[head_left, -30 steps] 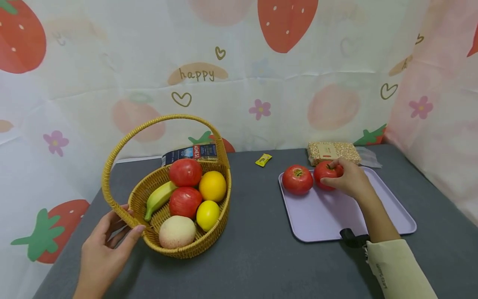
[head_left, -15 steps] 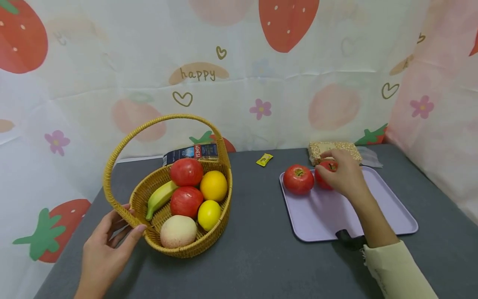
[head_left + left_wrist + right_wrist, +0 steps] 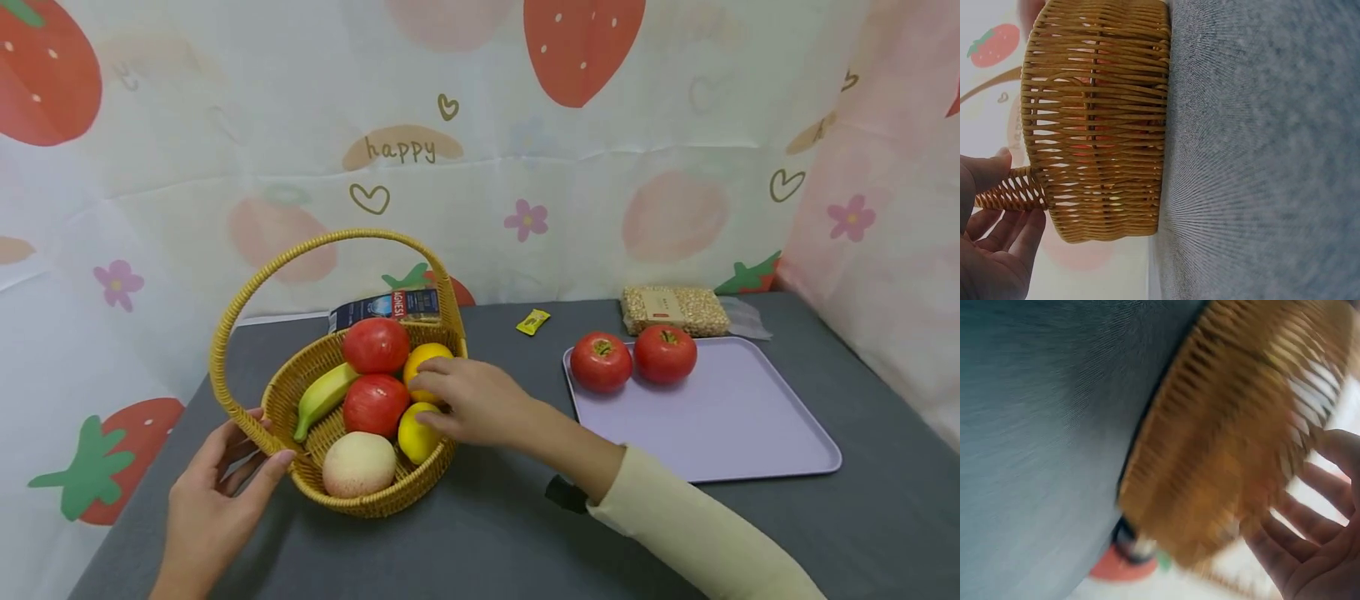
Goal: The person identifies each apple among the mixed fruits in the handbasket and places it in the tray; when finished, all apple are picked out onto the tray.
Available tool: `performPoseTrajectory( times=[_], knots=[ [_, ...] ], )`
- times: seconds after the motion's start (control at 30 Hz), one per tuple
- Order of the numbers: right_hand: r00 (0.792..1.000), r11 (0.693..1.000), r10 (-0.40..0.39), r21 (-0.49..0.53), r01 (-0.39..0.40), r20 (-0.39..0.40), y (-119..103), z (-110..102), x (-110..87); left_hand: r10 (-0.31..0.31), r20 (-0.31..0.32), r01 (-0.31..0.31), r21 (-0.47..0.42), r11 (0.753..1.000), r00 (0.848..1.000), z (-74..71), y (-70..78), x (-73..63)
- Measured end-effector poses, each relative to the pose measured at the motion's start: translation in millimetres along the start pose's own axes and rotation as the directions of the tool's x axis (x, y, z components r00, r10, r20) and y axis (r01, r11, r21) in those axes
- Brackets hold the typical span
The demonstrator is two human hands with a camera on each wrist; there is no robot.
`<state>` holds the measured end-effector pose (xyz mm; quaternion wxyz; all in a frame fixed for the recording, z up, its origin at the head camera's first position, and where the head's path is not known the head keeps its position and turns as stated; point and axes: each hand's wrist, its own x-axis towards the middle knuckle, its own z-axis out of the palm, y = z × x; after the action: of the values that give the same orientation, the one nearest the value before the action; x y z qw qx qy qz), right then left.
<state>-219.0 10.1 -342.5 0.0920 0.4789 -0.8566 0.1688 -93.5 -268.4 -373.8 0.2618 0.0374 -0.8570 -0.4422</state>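
In the head view a yellow wicker basket [image 3: 277,400] holds two red round fruits [image 3: 377,346], a banana [image 3: 324,402], an orange [image 3: 429,353], a lemon [image 3: 417,435] and a pale peach [image 3: 358,465]. My left hand [image 3: 217,500] grips the base of its handle [image 3: 246,423], thumb in front and fingers behind. Over the basket's right rim reaches my right hand [image 3: 480,404], its loosely bent fingers overlapping the orange and lemon. In the right wrist view those fingers [image 3: 1307,519] are spread beside the wicker wall. Two red tomatoes [image 3: 601,362] sit on the lilac tray [image 3: 720,433].
Behind the basket lies a dark blue AGNESI packet [image 3: 382,308]. A small yellow wrapped sweet [image 3: 533,322] rests at mid-back. A vacuum-packed bag of grains [image 3: 675,310] lies behind the tray. Printed cloth [image 3: 480,192] hangs along the back and sides of the grey table [image 3: 495,533].
My right hand has let go of the right tomato, which stays on the tray, and has swung left to the basket. The left hand keeps its grip.
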Motion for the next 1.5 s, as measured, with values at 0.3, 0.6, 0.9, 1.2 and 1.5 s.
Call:
performPoseTrajectory(
  times=[0.3,0.6,0.9,1.2,1.5],
  knots=[
    [0.948,0.965,0.119,-0.259,-0.041,0.296,-43.5,27.5,77.2,-0.01,0.011,0.01,0.006,1.0,1.0,0.5,-2.0,-1.2],
    [0.855,0.913,0.208,-0.409,0.005,0.475,-66.2,25.4,112.6,-0.003,0.01,0.003,0.004,1.0,1.0,-1.3,-0.2,-0.2],
    [0.904,0.929,0.131,-0.369,0.031,0.406,-57.6,35.1,96.0,0.006,0.01,-0.007,0.018,1.0,1.0,-2.4,-0.1,0.7],
    [0.959,0.992,0.014,-0.125,0.023,0.283,-36.2,41.2,78.0,-0.009,0.018,0.009,0.002,1.0,1.0,-2.1,-0.8,-1.1],
    [0.982,0.997,-0.009,-0.071,0.023,0.187,-32.5,33.4,70.5,-0.01,0.019,0.01,0.018,1.0,1.0,-1.2,-0.5,0.1]
  ],
)
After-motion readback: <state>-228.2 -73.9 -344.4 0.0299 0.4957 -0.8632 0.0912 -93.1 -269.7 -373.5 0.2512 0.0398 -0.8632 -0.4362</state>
